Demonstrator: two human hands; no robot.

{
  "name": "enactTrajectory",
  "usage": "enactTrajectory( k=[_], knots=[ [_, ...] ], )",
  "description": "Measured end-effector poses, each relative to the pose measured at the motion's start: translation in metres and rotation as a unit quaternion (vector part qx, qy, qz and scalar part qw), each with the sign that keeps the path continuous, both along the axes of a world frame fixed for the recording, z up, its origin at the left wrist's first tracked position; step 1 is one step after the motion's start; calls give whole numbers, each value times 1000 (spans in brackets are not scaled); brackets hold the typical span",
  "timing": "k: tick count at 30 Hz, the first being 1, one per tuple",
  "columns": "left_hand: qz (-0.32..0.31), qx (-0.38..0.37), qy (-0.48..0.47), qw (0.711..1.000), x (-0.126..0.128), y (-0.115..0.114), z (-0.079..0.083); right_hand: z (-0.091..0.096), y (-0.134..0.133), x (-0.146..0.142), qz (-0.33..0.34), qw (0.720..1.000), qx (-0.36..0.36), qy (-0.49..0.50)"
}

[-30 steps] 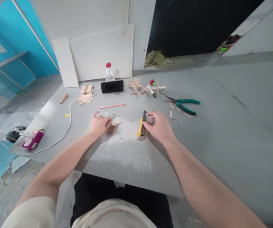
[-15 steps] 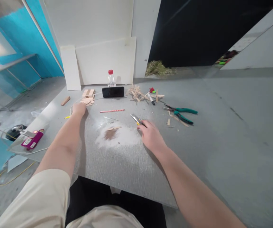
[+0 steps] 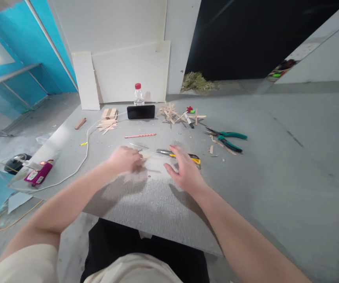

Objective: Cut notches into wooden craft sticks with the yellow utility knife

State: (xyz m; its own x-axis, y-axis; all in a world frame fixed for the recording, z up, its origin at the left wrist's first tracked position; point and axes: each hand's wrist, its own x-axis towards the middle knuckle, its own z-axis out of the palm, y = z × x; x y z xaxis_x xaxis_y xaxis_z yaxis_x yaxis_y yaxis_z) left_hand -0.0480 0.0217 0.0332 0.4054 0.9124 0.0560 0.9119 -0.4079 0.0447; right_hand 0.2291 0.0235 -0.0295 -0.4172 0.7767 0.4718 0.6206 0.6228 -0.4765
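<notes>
The two hands are well apart above the desk [image 3: 157, 212]. The left hand [image 3: 125, 160] is blurred, its fingers curled downward just beside a thin wooden stick [image 3: 146, 157]; whether they are clamped on it, I cannot tell. The right hand [image 3: 187, 173] has thumb and forefinger spread with a gap between them, and its fingers pass over the middle of a yellow-and-black utility knife [image 3: 196, 159], whose blade points left, toward the stick. Pale dust covers the surface between the hands. Just beyond lies a red-and-white striped pencil [image 3: 140, 135], and farther back a black phone [image 3: 140, 112] is propped upright in front of a red-capped bottle [image 3: 139, 94]. Left of the phone are stacked wooden sticks [image 3: 109, 113] with loose ones in front; right of it, a jumbled pile of sticks [image 3: 169, 113]. Green-handled pliers [image 3: 230, 142] rest to the right of the knife.
</notes>
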Motion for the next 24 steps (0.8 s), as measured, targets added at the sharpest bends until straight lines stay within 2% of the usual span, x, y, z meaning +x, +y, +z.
enactTrajectory(
  k=[3,6,12,18,24],
  knots=[
    [-66,-51,1,997,31,-23,-18,-4,-7,-7,83,995,-49,-29],
    [-67,-57,-16,996,33,-20,-21,-8,-8,-7,116,986,-101,-55],
    [55,-35,-50,997,8,-3,-29,-4,-1,4,68,984,-155,-51],
    [87,-71,-125,986,10,-6,-43,3,-8,0,45,982,-183,-25],
    [108,-128,-261,951,9,-13,-39,16,-22,-3,44,976,-210,24]
  ],
)
